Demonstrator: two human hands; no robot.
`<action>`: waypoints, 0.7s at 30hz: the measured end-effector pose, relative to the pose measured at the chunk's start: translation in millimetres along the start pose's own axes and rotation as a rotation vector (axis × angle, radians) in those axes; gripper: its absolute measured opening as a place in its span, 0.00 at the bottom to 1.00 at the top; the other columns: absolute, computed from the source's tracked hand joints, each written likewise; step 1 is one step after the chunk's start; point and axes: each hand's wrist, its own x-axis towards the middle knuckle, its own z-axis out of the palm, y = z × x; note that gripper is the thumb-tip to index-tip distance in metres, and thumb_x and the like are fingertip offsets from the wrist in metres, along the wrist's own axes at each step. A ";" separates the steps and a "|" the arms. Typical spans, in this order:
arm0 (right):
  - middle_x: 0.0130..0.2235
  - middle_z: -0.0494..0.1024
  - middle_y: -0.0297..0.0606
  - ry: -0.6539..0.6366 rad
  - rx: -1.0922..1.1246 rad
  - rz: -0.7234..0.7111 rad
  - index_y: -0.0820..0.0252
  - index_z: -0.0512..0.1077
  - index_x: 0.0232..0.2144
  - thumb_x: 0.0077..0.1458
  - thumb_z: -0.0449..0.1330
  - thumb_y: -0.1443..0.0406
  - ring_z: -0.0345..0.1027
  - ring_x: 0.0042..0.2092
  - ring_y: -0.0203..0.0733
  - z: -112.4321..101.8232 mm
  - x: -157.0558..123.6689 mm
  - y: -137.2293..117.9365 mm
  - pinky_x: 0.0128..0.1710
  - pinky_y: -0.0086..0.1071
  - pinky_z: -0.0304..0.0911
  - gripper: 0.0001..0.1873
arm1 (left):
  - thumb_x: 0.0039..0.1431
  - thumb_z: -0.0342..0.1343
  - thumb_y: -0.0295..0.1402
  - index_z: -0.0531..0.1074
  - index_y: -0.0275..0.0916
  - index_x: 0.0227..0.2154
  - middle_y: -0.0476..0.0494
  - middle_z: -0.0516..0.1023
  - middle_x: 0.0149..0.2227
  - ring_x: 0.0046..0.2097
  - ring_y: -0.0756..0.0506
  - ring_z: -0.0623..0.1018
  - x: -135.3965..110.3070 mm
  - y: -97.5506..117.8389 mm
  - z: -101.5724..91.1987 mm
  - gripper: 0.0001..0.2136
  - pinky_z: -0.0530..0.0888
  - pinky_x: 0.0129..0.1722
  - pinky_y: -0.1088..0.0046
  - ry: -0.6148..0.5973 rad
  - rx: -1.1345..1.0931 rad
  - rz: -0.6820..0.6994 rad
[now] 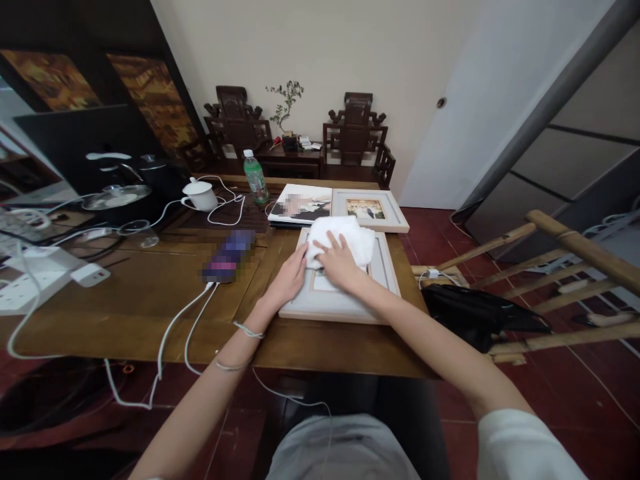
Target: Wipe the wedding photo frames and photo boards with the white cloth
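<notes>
Head view: a brown wooden table (120,320) holds a rectangular pale picture frame with a light wood edge (320,309), lying flat near the front. On top of it sits a bunched white fluffy cloth (364,243), hiding much of the picture. The right hand (340,261) lies on the cloth with fingers spread apart; the left hand (293,275) is at the left side of cloth and frame, and whether it is clamped on either I cannot tell. Just behind lie a second pale frame (397,211) and a white-bordered photo panel (323,195), side by side. Left of these stand a green-labelled clear plastic bottle (256,179) and a lidded white cup (201,197); a pixelated oblong (227,257) with white cables lies nearer. Across the room, two dark carved wooden chairs (356,130) flank a small potted tree (285,113) before a cream wall (320,47), above a floor of dark red tiles (430,237)
</notes>
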 end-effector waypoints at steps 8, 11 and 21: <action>0.61 0.62 0.34 0.082 -0.111 0.156 0.57 0.74 0.45 0.54 0.46 0.75 0.43 0.64 0.57 9.9 -5.4 64.8 0.59 0.58 0.39 0.23 | 0.59 0.42 0.26 0.63 0.34 0.56 0.35 0.61 0.61 0.63 0.41 0.59 -2.6 -8.7 4.7 0.21 0.57 0.62 0.56 -0.032 0.053 -0.007; 0.60 0.64 0.37 0.039 -0.137 0.237 0.59 0.73 0.47 0.53 0.47 0.76 0.46 0.63 0.56 4.3 -32.7 87.5 0.59 0.58 0.41 0.24 | 0.57 0.41 0.22 0.64 0.34 0.55 0.35 0.62 0.61 0.63 0.42 0.60 -2.3 -10.6 7.1 0.22 0.57 0.62 0.56 -0.009 0.044 0.003; 0.63 0.57 0.40 -0.091 -0.027 0.179 0.62 0.76 0.42 0.43 0.49 0.79 0.41 0.65 0.62 -10.1 -148.9 39.0 0.58 0.57 0.47 0.25 | 0.55 0.41 0.20 0.63 0.32 0.54 0.33 0.63 0.60 0.63 0.42 0.59 -2.1 -8.7 8.7 0.23 0.57 0.62 0.55 0.012 0.064 0.006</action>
